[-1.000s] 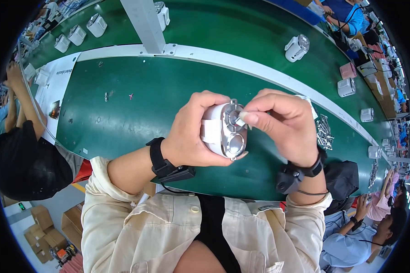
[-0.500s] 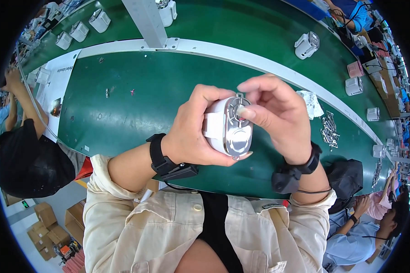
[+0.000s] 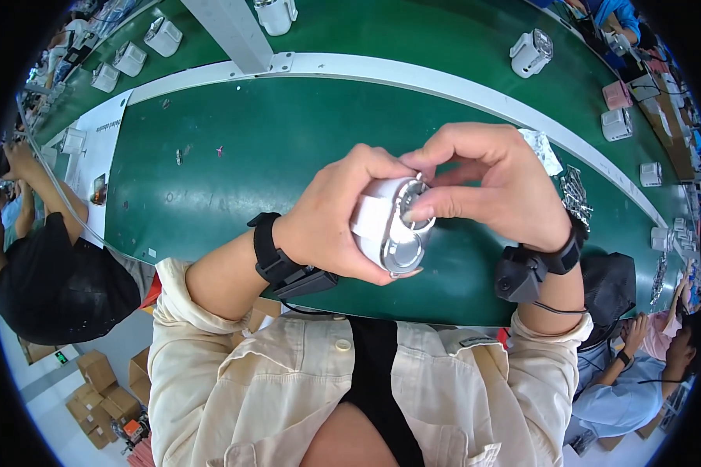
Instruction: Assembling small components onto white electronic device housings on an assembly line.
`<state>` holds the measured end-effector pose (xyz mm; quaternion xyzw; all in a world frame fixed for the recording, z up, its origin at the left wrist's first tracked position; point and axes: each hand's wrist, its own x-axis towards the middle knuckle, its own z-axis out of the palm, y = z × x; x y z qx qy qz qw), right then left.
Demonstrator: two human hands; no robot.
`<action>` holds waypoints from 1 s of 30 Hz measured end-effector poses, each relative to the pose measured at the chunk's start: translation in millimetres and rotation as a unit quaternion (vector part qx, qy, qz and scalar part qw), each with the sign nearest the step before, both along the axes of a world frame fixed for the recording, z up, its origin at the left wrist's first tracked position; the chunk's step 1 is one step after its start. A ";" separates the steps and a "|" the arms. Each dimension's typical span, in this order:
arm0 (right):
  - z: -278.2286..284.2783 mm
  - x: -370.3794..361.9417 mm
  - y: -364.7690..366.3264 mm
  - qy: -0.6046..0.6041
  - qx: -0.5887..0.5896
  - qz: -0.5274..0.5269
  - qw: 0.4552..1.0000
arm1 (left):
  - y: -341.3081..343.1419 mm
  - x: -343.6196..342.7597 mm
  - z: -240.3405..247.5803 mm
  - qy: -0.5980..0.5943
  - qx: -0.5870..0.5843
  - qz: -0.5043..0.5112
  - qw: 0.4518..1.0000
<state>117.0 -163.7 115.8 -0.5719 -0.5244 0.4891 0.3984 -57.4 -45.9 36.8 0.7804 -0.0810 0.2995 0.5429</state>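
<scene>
"How are the arms set?"
"Elbows low and apart. The bare left forearm (image 3: pixel 226 279) slants inward; the bare right forearm (image 3: pixel 554 302) rises more steeply."
"And the left hand (image 3: pixel 323 214)?"
"Back partly showing, digits curved in a firm, rounded clasp."
"The right hand (image 3: pixel 506 187)?"
"Close beside it. The index finger (image 3: pixel 463 140) arches over, the thumb (image 3: pixel 453 202) reaches leftward, their tips apart."
"The other fingers?"
"Bent behind the thumb, partly hidden."
</scene>
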 end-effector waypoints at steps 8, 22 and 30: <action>-26.2 -30.3 -0.4 0.197 0.115 -0.098 0.969 | -6.6 -1.8 -4.3 -0.076 -0.072 0.044 0.994; -41.8 -14.9 7.7 0.308 0.069 0.042 0.948 | 2.1 1.5 -11.4 -0.075 0.066 0.008 0.995; -40.7 -46.2 4.5 0.322 0.106 -0.029 0.940 | -7.7 -4.7 -18.8 -0.125 -0.036 0.055 0.990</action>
